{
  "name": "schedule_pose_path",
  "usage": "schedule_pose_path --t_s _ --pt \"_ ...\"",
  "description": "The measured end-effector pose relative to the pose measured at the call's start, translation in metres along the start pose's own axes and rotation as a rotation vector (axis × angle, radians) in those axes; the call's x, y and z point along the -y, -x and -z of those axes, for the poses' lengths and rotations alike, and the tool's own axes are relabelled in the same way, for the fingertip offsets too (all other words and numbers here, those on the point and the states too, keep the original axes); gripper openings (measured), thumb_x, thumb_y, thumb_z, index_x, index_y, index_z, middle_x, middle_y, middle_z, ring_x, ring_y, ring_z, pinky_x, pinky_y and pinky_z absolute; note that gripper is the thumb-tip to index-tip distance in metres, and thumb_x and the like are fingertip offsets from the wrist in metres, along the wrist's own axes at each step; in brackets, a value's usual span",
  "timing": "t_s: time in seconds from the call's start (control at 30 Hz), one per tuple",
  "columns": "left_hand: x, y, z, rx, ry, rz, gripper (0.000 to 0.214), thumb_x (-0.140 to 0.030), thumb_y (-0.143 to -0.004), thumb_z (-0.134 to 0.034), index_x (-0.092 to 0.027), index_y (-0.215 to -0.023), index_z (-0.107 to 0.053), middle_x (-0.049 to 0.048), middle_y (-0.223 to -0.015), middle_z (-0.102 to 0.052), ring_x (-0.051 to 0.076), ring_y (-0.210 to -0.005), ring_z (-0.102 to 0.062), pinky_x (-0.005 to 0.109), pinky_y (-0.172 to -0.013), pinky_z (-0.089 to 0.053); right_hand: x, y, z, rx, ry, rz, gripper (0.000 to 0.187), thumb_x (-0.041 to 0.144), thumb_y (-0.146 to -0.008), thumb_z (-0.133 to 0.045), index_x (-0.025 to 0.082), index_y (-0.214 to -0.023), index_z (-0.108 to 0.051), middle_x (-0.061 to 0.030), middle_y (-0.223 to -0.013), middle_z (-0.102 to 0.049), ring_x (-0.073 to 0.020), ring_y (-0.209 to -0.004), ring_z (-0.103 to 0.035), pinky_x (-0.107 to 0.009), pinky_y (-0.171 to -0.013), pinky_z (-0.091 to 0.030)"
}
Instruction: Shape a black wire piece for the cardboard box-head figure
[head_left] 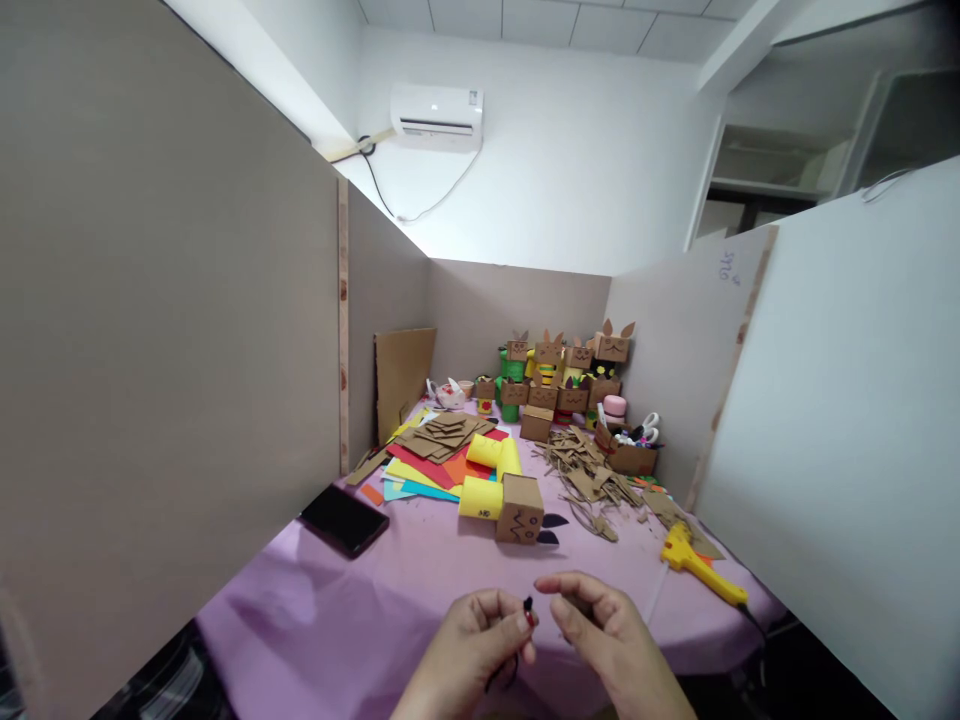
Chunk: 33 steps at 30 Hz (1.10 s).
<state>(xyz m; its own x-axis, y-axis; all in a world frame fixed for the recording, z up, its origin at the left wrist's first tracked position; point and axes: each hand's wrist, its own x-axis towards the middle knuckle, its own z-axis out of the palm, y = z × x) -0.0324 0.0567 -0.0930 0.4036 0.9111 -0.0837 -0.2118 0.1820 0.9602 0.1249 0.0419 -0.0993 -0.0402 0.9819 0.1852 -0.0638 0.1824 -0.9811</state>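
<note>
My left hand (487, 640) is closed in a pinch at the front edge of the table. Between its thumb and finger shows a small black piece (528, 604), and a thin black strand (502, 675) hangs beneath the hand; whether they are one thing I cannot tell. Close by on the right, my right hand (600, 630) has thumb and forefinger apart, with nothing visible between them. Beyond both hands a cardboard-box figure (520, 510) lies on its side, with a drawn face, black ears and a yellow paper tube (480, 498) as its body.
Coloured paper and cardboard squares (442, 438) lie mid-left, cardboard scraps (589, 465) mid-right. A yellow glue gun (697, 563) rests at right, a dark phone-like slab (345, 520) at left. Several box-headed figures (544, 395) stand at the back, near a box of scissors and pens (631, 455). Partitions enclose the purple-covered table (315, 610).
</note>
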Motion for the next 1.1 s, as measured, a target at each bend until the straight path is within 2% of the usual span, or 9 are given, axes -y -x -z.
schedule_pose_path --t_s 0.17,0.27,0.33,0.43,0.53,0.67,0.73,0.93,1.1 --pt "0.001 0.003 0.0 -0.004 0.055 0.007 0.037 -0.046 -0.052 -0.078 -0.014 -0.054 -0.06 0.0006 -0.052 -0.061 0.006 -0.042 -0.037 0.021 -0.044 -0.019 -0.002 0.002 0.002 0.004 0.026 0.02 0.037 0.051 -0.072 -0.065 0.017 -0.087 -0.069 0.0037 -0.06 -0.049 -0.0075 -0.05 -0.037 -0.02 -0.048 -0.03" --pt "0.0 0.003 0.001 -0.045 0.051 -0.066 0.035 -0.043 -0.05 -0.081 -0.012 -0.057 -0.066 -0.0043 -0.048 -0.052 0.006 -0.046 -0.035 0.021 -0.048 -0.023 -0.016 0.003 0.0 0.063 -0.098 -0.023 0.045 0.056 -0.074 -0.06 0.022 -0.104 -0.061 -0.0032 -0.089 -0.059 -0.0054 -0.047 -0.048 -0.017 -0.039 -0.032" --pt "-0.001 0.003 0.001 -0.059 0.013 -0.122 0.033 -0.041 -0.05 -0.081 -0.012 -0.058 -0.068 -0.005 -0.049 -0.049 0.007 -0.049 -0.037 0.021 -0.05 -0.026 -0.025 0.003 -0.003 0.199 -0.216 -0.099 0.06 0.059 -0.065 -0.067 0.025 -0.112 -0.053 -0.0072 -0.106 -0.058 -0.0066 -0.045 -0.055 -0.017 -0.034 -0.033" --pt "-0.005 0.005 -0.002 -0.09 -0.043 -0.191 0.032 -0.042 -0.052 -0.079 -0.013 -0.059 -0.069 -0.0032 -0.053 -0.053 0.009 -0.05 -0.041 0.022 -0.05 -0.029 -0.029 0.004 -0.008 0.356 -0.31 -0.172 0.073 0.052 -0.05 -0.081 0.023 -0.11 -0.05 -0.0019 -0.087 -0.063 -0.003 -0.038 -0.05 -0.015 -0.034 -0.034" --pt "-0.01 0.007 -0.004 -0.116 -0.107 -0.199 0.031 -0.042 -0.055 -0.076 -0.012 -0.057 -0.068 -0.0012 -0.053 -0.056 0.011 -0.051 -0.044 0.023 -0.051 -0.032 -0.022 0.006 -0.008 0.395 -0.276 -0.204 0.06 0.051 -0.053 -0.08 0.017 -0.095 -0.055 0.0075 -0.05 -0.056 0.0011 -0.031 -0.032 -0.011 -0.032 -0.023" --pt "-0.011 0.008 -0.004 -0.114 -0.097 -0.149 0.036 -0.046 -0.054 -0.075 -0.012 -0.055 -0.065 -0.0033 -0.046 -0.05 0.01 -0.047 -0.039 0.023 -0.048 -0.03 -0.013 0.007 -0.003 0.282 -0.245 -0.24 0.044 0.054 -0.059 -0.075 0.016 -0.067 -0.052 0.0079 -0.045 -0.052 0.0026 -0.026 -0.027 -0.013 -0.029 -0.015" --pt "-0.01 0.008 -0.003 -0.12 -0.078 -0.135 0.037 -0.047 -0.051 -0.076 -0.012 -0.055 -0.063 -0.0045 -0.046 -0.047 0.009 -0.046 -0.037 0.022 -0.048 -0.028 -0.011 0.007 0.0 0.201 -0.252 -0.204 0.042 0.053 -0.064 -0.072 0.015 -0.064 -0.053 0.0053 -0.05 -0.056 0.0026 -0.027 -0.031 -0.013 -0.029 -0.015" --pt "-0.007 0.008 -0.004 -0.103 -0.057 -0.1 0.039 -0.047 -0.052 -0.077 -0.011 -0.059 -0.064 -0.005 -0.048 -0.045 0.008 -0.049 -0.032 0.022 -0.049 -0.022 -0.008 0.007 -0.001 0.031 -0.168 -0.073 0.04 0.054 -0.073 -0.064 0.014 -0.077 -0.062 0.007 -0.047 -0.049 0.0 -0.031 -0.03 -0.015 -0.033 -0.017" --pt "-0.005 0.007 -0.003 -0.117 -0.025 -0.096 0.037 -0.045 -0.052 -0.078 -0.01 -0.061 -0.066 -0.0047 -0.05 -0.046 0.009 -0.052 -0.032 0.022 -0.051 -0.023 -0.006 0.009 -0.001 0.042 -0.042 -0.104 0.053 0.064 -0.071 -0.058 0.015 -0.091 -0.058 0.0089 -0.042 -0.047 -0.0025 -0.032 -0.027 -0.016 -0.033 -0.017"
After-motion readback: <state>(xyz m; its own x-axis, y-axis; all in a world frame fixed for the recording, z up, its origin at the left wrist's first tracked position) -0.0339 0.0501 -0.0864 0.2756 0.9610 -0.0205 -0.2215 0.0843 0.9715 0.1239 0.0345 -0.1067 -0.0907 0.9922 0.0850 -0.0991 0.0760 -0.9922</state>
